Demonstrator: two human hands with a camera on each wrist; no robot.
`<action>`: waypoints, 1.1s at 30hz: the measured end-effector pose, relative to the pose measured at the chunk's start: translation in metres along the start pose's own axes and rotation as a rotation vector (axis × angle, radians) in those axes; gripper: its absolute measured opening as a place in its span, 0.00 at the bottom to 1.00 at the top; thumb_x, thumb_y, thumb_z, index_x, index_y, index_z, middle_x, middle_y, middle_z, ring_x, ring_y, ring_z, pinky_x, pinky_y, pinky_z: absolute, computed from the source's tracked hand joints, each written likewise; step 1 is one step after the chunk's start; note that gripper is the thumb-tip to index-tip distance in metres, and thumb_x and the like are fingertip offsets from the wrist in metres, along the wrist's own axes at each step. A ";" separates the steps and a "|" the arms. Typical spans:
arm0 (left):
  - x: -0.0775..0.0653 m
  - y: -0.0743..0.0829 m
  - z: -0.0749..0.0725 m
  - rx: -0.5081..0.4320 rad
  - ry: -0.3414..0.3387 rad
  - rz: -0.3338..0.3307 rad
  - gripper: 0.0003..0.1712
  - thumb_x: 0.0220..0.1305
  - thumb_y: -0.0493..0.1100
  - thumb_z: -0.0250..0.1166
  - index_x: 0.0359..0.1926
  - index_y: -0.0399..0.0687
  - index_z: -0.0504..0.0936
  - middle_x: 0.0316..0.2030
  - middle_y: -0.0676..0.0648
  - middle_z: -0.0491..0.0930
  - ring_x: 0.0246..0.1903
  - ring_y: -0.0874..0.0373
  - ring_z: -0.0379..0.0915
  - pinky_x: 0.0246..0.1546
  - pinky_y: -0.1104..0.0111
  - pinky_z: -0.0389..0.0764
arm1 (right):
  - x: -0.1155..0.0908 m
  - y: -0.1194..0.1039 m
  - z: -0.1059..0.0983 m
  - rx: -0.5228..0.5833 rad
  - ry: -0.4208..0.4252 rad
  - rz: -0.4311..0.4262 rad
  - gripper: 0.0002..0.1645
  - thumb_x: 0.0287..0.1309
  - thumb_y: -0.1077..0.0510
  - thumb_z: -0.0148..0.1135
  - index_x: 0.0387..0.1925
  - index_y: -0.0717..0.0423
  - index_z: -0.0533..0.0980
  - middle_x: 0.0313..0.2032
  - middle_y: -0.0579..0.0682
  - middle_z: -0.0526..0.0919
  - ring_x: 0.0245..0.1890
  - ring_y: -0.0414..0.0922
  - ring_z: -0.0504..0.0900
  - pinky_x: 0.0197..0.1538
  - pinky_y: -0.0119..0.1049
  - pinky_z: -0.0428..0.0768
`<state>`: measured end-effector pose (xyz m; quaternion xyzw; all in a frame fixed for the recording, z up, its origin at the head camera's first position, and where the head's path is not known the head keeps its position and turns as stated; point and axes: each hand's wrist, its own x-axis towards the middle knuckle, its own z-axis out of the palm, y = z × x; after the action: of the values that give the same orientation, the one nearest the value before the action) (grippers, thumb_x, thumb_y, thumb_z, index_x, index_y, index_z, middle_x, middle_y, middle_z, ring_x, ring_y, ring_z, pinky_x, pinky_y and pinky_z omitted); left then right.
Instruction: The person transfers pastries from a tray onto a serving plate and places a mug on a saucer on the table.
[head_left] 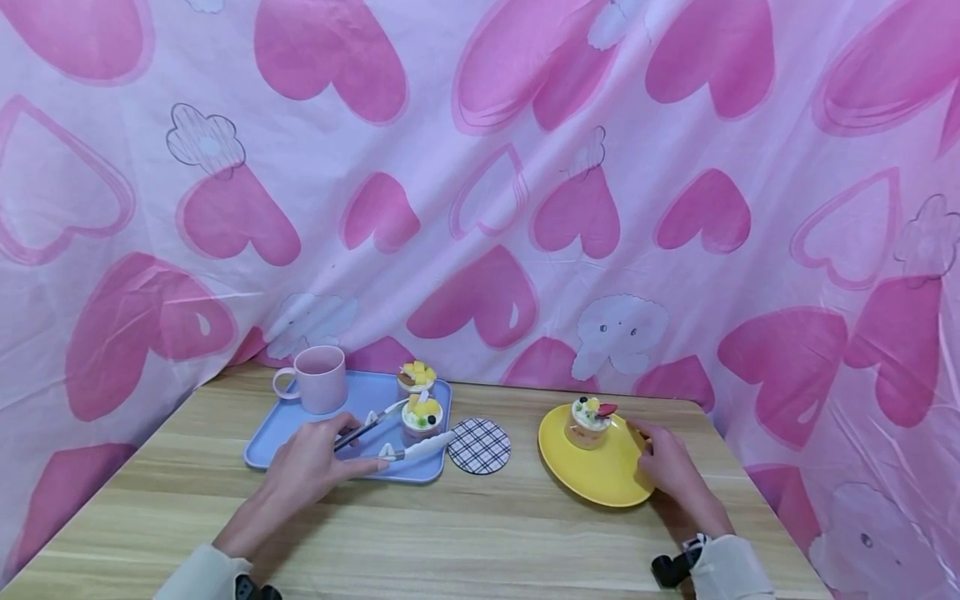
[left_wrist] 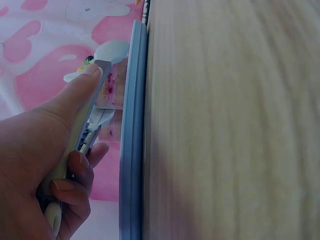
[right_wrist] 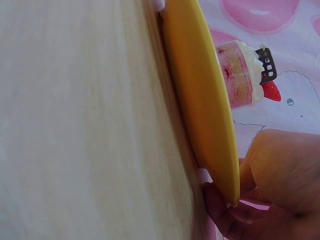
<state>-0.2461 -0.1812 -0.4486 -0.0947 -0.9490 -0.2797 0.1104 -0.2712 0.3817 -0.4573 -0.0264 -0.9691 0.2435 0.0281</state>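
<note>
Two tips of silver-and-white tongs, held in my left grip, flank a small clear fruit-topped dessert cup on the light-blue rectangular tray; my right grip pinches the round yellow plate; from afar, I'd squeeze gently, evenly

Silver metal tongs with white tips, gripped in the left hand, are spread about a clear dessert cup topped with cream and fruit, upright on the blue rectangular tray; the round yellow plate, rim pinched by the right hand, lies on the wooden table and bears another upright fruit-topped cup
</note>
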 end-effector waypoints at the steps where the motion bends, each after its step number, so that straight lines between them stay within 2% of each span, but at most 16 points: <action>1: 0.000 0.000 0.000 -0.001 0.001 -0.003 0.48 0.44 0.79 0.81 0.54 0.51 0.87 0.35 0.51 0.82 0.34 0.58 0.74 0.31 0.65 0.71 | 0.000 0.000 0.000 0.001 0.000 0.000 0.41 0.58 0.75 0.57 0.75 0.65 0.71 0.65 0.73 0.78 0.46 0.55 0.78 0.45 0.42 0.78; 7: 0.002 -0.001 0.000 -0.006 -0.015 -0.032 0.46 0.45 0.79 0.80 0.53 0.50 0.86 0.33 0.51 0.80 0.33 0.58 0.73 0.30 0.65 0.71 | 0.002 0.002 0.001 -0.001 -0.003 0.002 0.41 0.58 0.75 0.57 0.76 0.64 0.71 0.65 0.72 0.78 0.47 0.57 0.77 0.45 0.42 0.78; 19: 0.001 -0.002 0.002 -0.046 -0.059 -0.042 0.43 0.50 0.77 0.79 0.49 0.47 0.83 0.28 0.52 0.77 0.29 0.60 0.72 0.27 0.69 0.69 | 0.001 0.003 0.000 0.001 -0.005 -0.007 0.41 0.59 0.74 0.57 0.76 0.64 0.70 0.67 0.73 0.77 0.49 0.57 0.78 0.47 0.42 0.79; 22: 0.001 -0.001 0.002 -0.052 -0.058 -0.042 0.43 0.50 0.77 0.79 0.48 0.47 0.83 0.27 0.52 0.76 0.27 0.60 0.71 0.25 0.69 0.67 | 0.001 0.005 0.001 -0.008 0.005 -0.020 0.40 0.59 0.74 0.56 0.75 0.65 0.71 0.65 0.72 0.79 0.47 0.56 0.78 0.46 0.42 0.78; 29: 0.000 0.000 0.003 -0.057 -0.051 -0.030 0.42 0.52 0.76 0.79 0.47 0.46 0.82 0.26 0.53 0.76 0.25 0.61 0.70 0.23 0.70 0.65 | 0.002 0.007 0.001 0.006 0.009 -0.029 0.41 0.58 0.73 0.55 0.76 0.65 0.70 0.57 0.67 0.80 0.35 0.50 0.75 0.40 0.40 0.75; 33: 0.000 0.000 0.002 -0.064 -0.053 -0.032 0.42 0.52 0.76 0.79 0.48 0.46 0.83 0.26 0.53 0.75 0.25 0.60 0.70 0.23 0.70 0.65 | 0.002 0.007 0.001 0.013 0.002 -0.025 0.41 0.58 0.73 0.55 0.76 0.65 0.70 0.55 0.66 0.80 0.33 0.49 0.74 0.39 0.40 0.75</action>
<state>-0.2468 -0.1796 -0.4504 -0.0904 -0.9436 -0.3089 0.0778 -0.2729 0.3870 -0.4614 -0.0142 -0.9678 0.2492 0.0325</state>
